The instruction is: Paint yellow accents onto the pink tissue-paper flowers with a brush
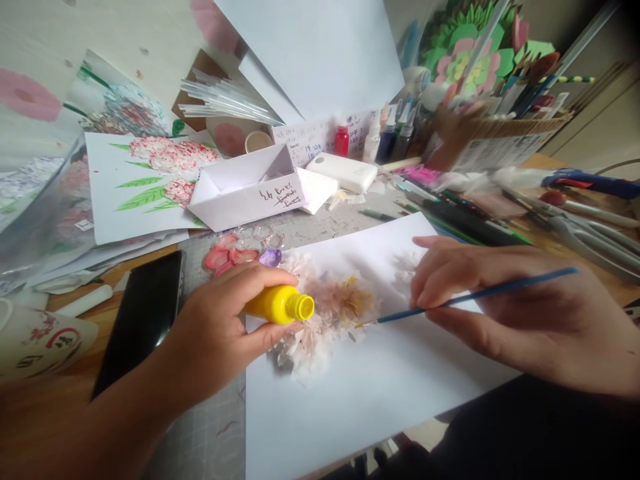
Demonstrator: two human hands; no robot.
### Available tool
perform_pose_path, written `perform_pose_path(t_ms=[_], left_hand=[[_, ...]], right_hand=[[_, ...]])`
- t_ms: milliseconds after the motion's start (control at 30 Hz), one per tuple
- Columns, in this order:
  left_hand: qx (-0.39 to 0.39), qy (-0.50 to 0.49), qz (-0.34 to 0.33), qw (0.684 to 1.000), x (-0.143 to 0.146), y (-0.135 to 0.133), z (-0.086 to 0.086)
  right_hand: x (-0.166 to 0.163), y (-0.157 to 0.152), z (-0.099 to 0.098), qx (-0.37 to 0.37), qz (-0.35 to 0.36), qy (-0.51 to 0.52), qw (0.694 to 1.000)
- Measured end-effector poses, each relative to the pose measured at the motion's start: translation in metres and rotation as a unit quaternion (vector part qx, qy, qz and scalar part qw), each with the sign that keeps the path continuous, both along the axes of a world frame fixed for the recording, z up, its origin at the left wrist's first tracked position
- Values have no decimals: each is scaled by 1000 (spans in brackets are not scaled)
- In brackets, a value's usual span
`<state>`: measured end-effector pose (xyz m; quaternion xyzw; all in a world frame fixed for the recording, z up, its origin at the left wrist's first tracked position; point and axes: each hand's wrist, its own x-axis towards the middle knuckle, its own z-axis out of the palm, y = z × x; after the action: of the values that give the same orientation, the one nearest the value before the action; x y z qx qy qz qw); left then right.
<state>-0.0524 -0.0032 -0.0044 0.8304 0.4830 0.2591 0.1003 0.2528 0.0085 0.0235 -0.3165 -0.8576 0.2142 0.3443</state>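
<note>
My left hand point(220, 327) grips an uncapped yellow paint bottle point(283, 304), tilted over on its side with its mouth facing right. Between the thumb and fingers of my right hand point(480, 293) is a thin blue paintbrush point(470, 294). Its tip points left, beside a raised pale pink and white flower point(345, 297) with yellow marks at its centre. I cannot tell whether the tip touches the petals. The flower lies on a white sheet of paper point(360, 407). A smaller white flower patch point(403, 267) shows partly behind my right fingers.
A paint palette point(233, 255) with pink and purple wells sits behind my left hand. Left are a black phone point(145, 313) and a paper cup point(45, 343). Behind stand a white box point(250, 190) and several paint bottles point(371, 141). Pens and tools point(465, 213) crowd the right.
</note>
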Motion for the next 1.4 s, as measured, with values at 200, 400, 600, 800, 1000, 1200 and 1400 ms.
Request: perform_pose_path(t_ms=[200, 400, 600, 800, 1000, 1200, 1400], left_hand=[[6, -3, 1, 1000, 0, 0, 1], [12, 7, -1, 1000, 0, 0, 1], [12, 3, 4, 1000, -2, 0, -2], [3, -6, 10, 1000, -1, -1, -2], [-2, -14, 12, 1000, -2, 0, -3], [-9, -8, 10, 1000, -3, -1, -3], [7, -16, 6, 1000, -2, 0, -6]], right_hand=[[2, 0, 0, -3, -6, -12, 1000], [4, -1, -2, 3, -22, -15, 1000], [4, -1, -1, -11, -16, -18, 1000], [5, 0, 1, -4, -20, -13, 1000], [4, 0, 4, 5, -6, -28, 1000], [4, 0, 6, -1, -9, -20, 1000], [1, -2, 5, -2, 2, -22, 1000]])
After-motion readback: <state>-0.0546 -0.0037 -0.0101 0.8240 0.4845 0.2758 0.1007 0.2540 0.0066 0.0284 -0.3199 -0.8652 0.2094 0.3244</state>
